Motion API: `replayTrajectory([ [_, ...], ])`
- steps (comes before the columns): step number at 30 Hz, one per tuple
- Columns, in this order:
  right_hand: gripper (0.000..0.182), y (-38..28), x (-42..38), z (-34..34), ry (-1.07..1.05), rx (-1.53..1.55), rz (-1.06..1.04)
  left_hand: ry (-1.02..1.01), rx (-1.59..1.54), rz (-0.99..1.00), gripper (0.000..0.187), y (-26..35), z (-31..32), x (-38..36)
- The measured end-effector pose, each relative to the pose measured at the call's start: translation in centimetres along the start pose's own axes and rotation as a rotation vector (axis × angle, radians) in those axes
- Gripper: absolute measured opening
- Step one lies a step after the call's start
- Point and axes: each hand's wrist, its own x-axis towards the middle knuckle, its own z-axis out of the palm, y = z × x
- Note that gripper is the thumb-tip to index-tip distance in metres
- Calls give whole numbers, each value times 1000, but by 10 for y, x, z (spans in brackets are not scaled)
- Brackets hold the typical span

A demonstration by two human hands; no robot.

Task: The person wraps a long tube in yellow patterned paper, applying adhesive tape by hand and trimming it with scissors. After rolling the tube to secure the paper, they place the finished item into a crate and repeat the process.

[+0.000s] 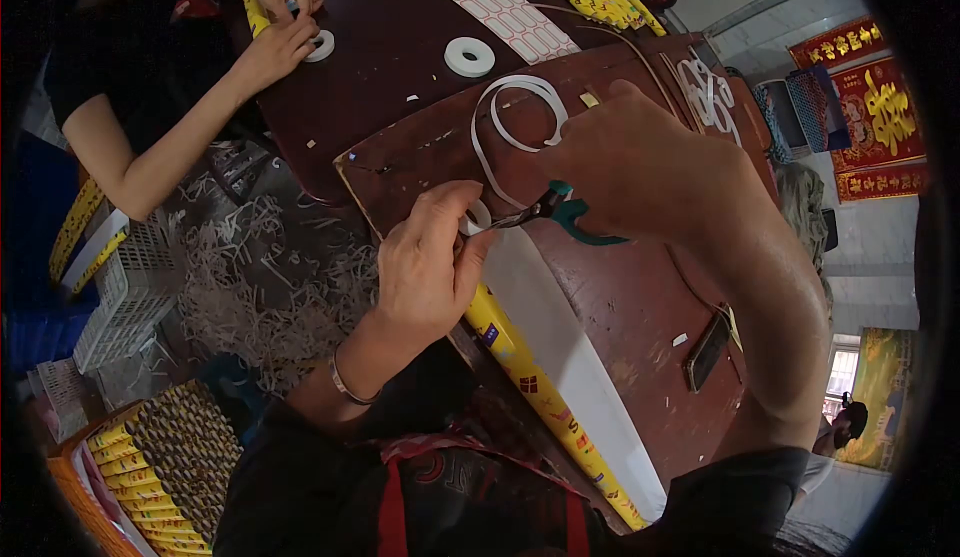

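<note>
My left hand (425,262) is closed around the upper end of a long yellow printed paper roll (545,392), whose white side (575,357) faces up along its right. A small white ring (476,219) shows at that end, between thumb and fingers. My right hand (630,162) grips green-handled scissors (575,222), their metal blades pointing left, right at the ring and my left fingertips. A looped white strip (520,82) rises beside the right hand; one end runs to its fingers, which hide how it is held.
Across the dark table, another person's hands (275,42) work beside a white tape roll (320,47). A second tape roll (469,57), a label sheet (510,17) and a phone (708,353) lie around. Strip scraps (270,287) cover the floor; a box of yellow rolls (150,467) stands lower left.
</note>
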Motion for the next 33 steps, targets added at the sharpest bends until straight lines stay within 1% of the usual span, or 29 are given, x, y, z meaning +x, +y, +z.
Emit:
replayTrajectory([
  [3, 26, -1, 5, 2, -65, -82, 14, -5, -20, -23, 43, 1, 0, 1],
  [5, 25, 0, 5, 3, -48, -75, 6, -6, -19, -20, 42, 0, -1, 2],
  [7, 25, -1, 5, 2, -30, -69, -3, 3, 44, 53, 41, -1, -1, 3],
  [8, 25, -4, 4, -1, -47, -97, 8, 2, 44, 53, 41, 0, -1, 2],
  [10, 25, -6, 5, -2, -65, -124, 19, -12, -5, -24, 41, 2, -1, 2],
  [13, 25, -6, 6, 1, -78, -88, 44, -19, 20, -27, 41, 3, -2, 3],
  [15, 28, -4, 5, 6, 6, -104, 16, -2, 42, 8, 41, 0, -1, 3],
  [17, 30, -3, 3, 10, 26, -78, 41, 13, 62, 43, 41, 0, -1, 3],
  [19, 32, 0, -4, 21, 45, -53, 67, -16, 44, -25, 40, 3, -2, 3],
  [21, 38, 4, -21, 44, 363, -78, 73, 9, 47, 22, 39, 0, 0, 4],
  [22, 38, 4, -31, 52, 361, -79, 79, 35, 51, 64, 38, -2, 1, 3],
  [24, 42, 0, -56, 69, 468, 150, 189, 41, 47, 68, 38, -3, 2, 2],
  [26, 43, -10, -84, 95, 355, 400, 377, 50, 40, 76, 37, -4, 3, 2],
  [28, 42, -26, -109, 135, 379, 473, 545, 39, 46, 54, 36, -4, 3, 2],
  [29, 42, -35, -117, 158, 383, 472, 557, 36, 40, 65, 36, -5, 3, 1],
  [31, 37, -49, -129, 199, 370, 523, 723, 18, 67, 49, 35, -4, 3, 2],
  [32, 37, -54, -130, 212, 379, 524, 744, 9, 50, 35, 34, -2, 2, 2],
  [33, 37, -58, -131, 222, 422, 586, 722, 1, 42, 56, 34, -1, 2, 2],
])
